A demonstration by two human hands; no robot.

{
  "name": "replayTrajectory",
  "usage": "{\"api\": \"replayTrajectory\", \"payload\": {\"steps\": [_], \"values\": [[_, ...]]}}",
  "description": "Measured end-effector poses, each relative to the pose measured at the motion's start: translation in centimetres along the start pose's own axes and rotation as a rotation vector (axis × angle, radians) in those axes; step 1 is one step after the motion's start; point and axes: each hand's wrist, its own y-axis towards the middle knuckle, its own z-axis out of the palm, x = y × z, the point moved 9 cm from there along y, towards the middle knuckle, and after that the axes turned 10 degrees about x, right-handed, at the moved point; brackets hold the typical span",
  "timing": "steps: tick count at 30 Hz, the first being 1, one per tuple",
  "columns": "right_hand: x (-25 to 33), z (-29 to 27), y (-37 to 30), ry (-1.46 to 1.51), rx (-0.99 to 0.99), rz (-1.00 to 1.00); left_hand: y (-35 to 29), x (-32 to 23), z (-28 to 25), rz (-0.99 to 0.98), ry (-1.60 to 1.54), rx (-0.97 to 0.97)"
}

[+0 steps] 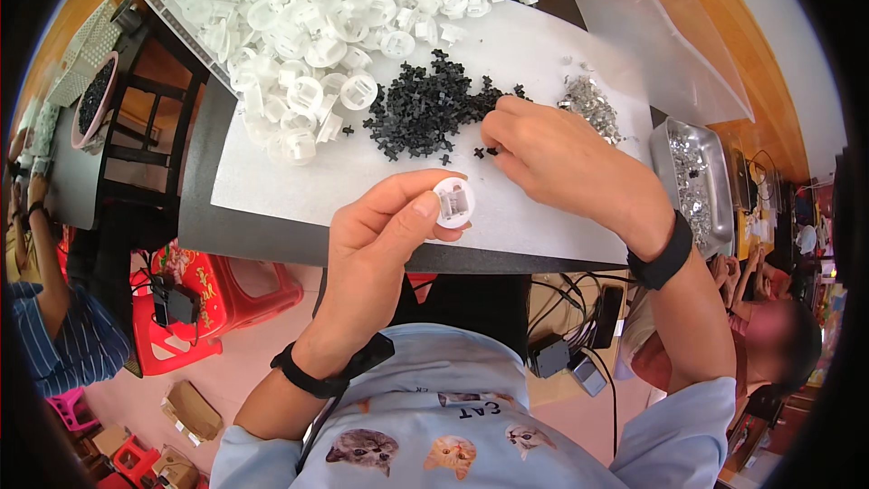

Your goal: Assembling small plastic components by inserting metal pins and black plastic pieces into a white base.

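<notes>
Between the thumb and fingers of my left hand (380,226) is a round white plastic housing (455,203), its recessed inner side facing up. My right hand (552,149) reaches over the right edge of a pile of small black cross-shaped parts (416,109). Its fingers are bent together, and whatever they may pinch is hidden. A few loose black crosses (480,153) lie just below its fingertips. Far left on the table, a large heap of white plastic housings (308,27) spreads toward the black pile. A small pile of shiny metal pieces (590,107) lies beyond my right hand.
A metal tray (665,163) holding metal parts stands at the table's right. Behind it leans a translucent plastic sheet (661,27). Red plastic stools (226,299) are on the floor to the left. Co-workers sit at both sides; one wears a striped sleeve (90,344).
</notes>
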Motion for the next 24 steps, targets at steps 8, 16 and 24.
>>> {"api": "replayTrajectory", "payload": {"steps": [8, 16, 24], "values": [[0.1, -0.2, -0.6, -0.046, -0.019, -0.018, 1.1, -0.1, -1.0, 0.035, -0.096, -0.04], [0.2, 0.2, -0.8, -0.139, -0.08, 0.016, 1.4, 0.1, -0.6, 0.032, -0.13, -0.046], [1.1, 0.1, -2.0, -0.233, -0.124, -0.013, 1.7, 0.0, -0.8, 0.047, -0.137, -0.047]]}}
